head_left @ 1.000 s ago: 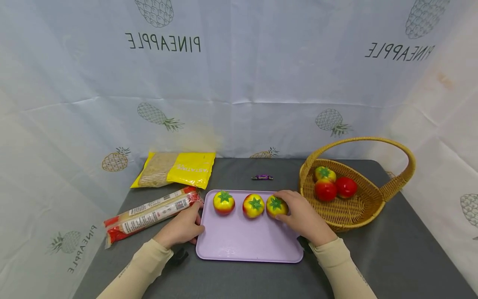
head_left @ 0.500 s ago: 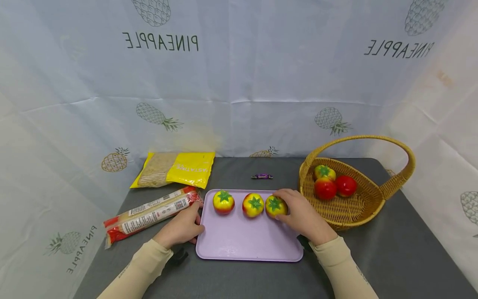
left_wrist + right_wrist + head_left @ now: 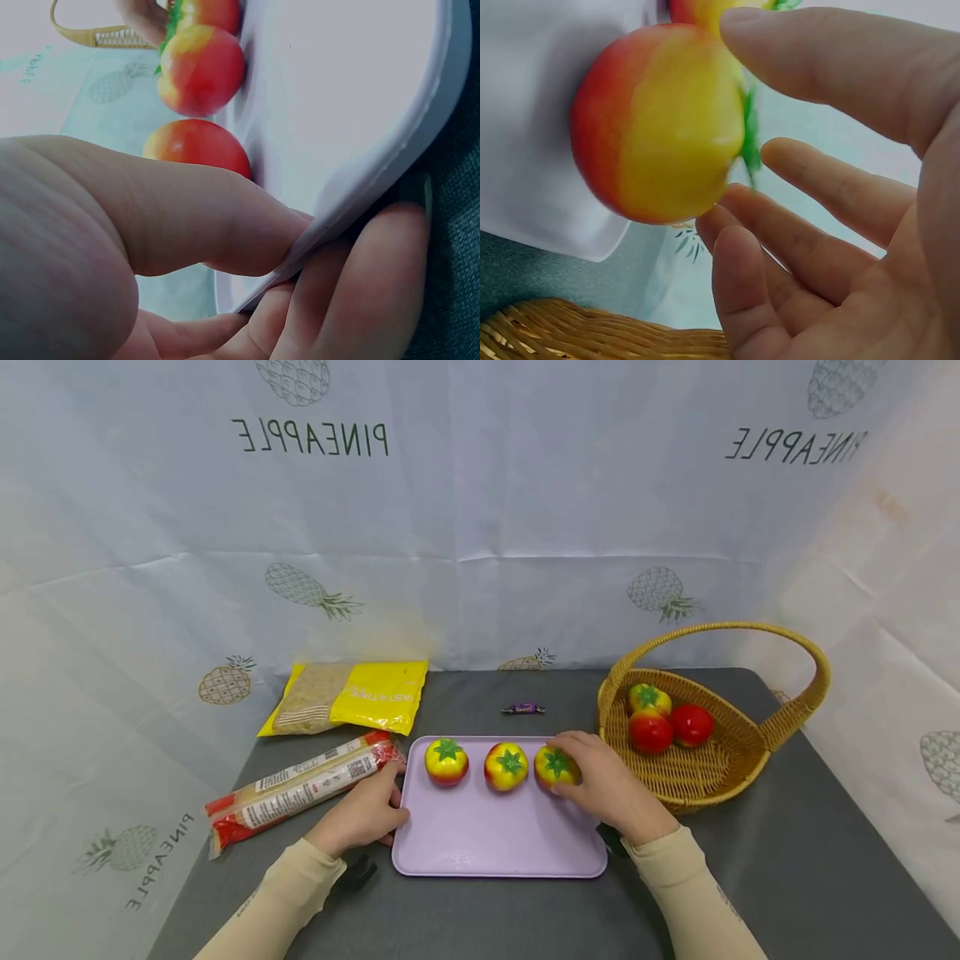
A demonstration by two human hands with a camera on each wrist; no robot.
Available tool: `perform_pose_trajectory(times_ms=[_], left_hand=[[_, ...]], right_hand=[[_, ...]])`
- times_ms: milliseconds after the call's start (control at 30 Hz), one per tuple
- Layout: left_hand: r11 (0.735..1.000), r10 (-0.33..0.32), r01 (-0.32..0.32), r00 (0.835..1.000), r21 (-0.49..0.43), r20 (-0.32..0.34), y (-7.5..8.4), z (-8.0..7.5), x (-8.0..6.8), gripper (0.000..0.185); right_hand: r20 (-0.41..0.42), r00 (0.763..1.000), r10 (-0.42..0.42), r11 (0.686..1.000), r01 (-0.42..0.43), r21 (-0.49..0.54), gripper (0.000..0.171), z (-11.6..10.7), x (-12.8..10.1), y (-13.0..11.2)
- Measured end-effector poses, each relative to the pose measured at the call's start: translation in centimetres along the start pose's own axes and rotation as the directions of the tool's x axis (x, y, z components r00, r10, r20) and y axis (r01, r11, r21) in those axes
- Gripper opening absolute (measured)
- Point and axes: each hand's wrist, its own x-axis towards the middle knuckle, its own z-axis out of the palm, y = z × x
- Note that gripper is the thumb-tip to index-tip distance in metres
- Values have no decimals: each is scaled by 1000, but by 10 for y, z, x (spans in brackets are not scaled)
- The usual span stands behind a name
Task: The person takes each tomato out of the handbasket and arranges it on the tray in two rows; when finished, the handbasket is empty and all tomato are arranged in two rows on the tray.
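My left hand (image 3: 363, 810) holds the left rim of the lilac tray (image 3: 498, 843); in the left wrist view the thumb lies over the rim, with fingers curled below it. Three yellow-and-red toy tomatoes with green star-shaped tops stand along the tray's far side: a left one (image 3: 446, 762), a middle one (image 3: 506, 768) and a right one (image 3: 556, 767). Around the right tomato is my right hand (image 3: 606, 785). Seen from the right wrist, its fingers (image 3: 810, 247) are loosely spread, with thumb and fingertips close to the tomato (image 3: 660, 127).
A wicker basket (image 3: 697, 777) with a tall handle stands right of the tray, holding several toy tomatoes (image 3: 651, 731). Behind the tray lies a purple-wrapped candy (image 3: 523, 708). To the left are a yellow pasta bag (image 3: 378, 697) and a long red-ended noodle packet (image 3: 303, 793).
The right tomato has shifted slightly right, away from the middle one, along with my right hand. My left hand stays at the tray's rim. The head view has tilted a little.
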Motion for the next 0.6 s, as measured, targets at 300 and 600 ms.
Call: perform_pose_trajectory(times_ms=[300, 600], left_hand=[[1000, 17, -17, 1000, -6, -6, -1, 1, -3, 68], [1000, 25, -25, 1000, -17, -12, -1, 1, -1, 70]], right_hand=[[-30, 999, 16, 999, -15, 49, 58, -21, -9, 0], [-117, 991, 68, 998, -66, 22, 61, -72, -30, 44]])
